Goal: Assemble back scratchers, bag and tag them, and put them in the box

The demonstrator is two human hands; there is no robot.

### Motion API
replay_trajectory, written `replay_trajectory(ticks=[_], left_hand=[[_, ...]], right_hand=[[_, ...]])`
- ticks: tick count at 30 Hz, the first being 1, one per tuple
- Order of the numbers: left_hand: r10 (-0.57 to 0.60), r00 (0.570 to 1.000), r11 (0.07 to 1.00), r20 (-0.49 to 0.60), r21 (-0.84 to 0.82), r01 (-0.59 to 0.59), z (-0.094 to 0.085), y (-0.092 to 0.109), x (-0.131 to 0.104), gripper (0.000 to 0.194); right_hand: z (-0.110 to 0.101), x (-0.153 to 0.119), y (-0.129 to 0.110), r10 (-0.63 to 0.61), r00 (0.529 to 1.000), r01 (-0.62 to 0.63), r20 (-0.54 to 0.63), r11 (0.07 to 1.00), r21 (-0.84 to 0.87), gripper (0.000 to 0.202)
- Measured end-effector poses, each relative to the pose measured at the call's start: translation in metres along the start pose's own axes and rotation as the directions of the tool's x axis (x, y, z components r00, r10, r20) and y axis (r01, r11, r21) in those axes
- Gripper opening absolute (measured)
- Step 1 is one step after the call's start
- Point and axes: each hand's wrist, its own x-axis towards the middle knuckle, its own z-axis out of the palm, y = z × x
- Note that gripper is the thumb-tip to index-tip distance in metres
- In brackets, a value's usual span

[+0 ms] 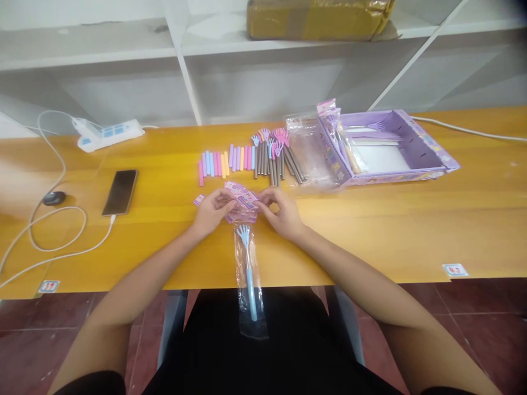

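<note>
2 small white stickers with numbers in blue frames sit along the near edge of the table [370, 236]. The left sticker [50, 286] shows 2 reddish digits; the first looks like a 3, the second is a 7 or a 9, too blurred to settle. The right sticker [455, 270] also bears 2 digits, the last apparently a 3, the first unclear. The pink-and-purple cards [247, 200] between the hands carry printing too small to read, as does the pink header [326, 106] of the packet leaning in the purple box [437, 145]. That box's printed sides show colourful motifs, likewise illegible.
</note>
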Motion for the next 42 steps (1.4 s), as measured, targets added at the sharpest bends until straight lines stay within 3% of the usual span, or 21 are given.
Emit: replay_trajectory(ticks=[7, 14, 21, 42], left_hand=[[0.037, 0.998, 0.999, -0.040, 0.035, -0.036, -0.0007, -0.0008, 0.0011, 0.041], [-0.023, 0.999, 0.998, -0.048, -0.056, 0.020, 0.0000, 0.0010, -0.0009, 0.043], [-0.004, 0.998, 1.000, -0.066, 0.012, 0.005, 0.0001, 0.0040, -0.0023, 0.041], [-0.015, 0.999, 0.999, -0.044, -0.052, 0.013, 0.0022, -0.0007, -0.0042, 0.040]], right_hand=[[0.0000, 0.0002, 0.0046, 0.040, 0.996, -0.040, 0.074, 0.999, -0.013, 0.034], [-0.0013, 0.0018, 0.0058, -0.027, 0.996, 0.032, 0.085, 0.998, -0.052, 0.024], [-0.0039, 0.0025, 0.0025, -0.134, 0.980, 0.144, 0.149, 0.988, -0.053, 0.019], [-0.0070, -0.0019, -0.0018, -0.234, 0.943, 0.257, 0.235, 0.963, -0.075, 0.031]])
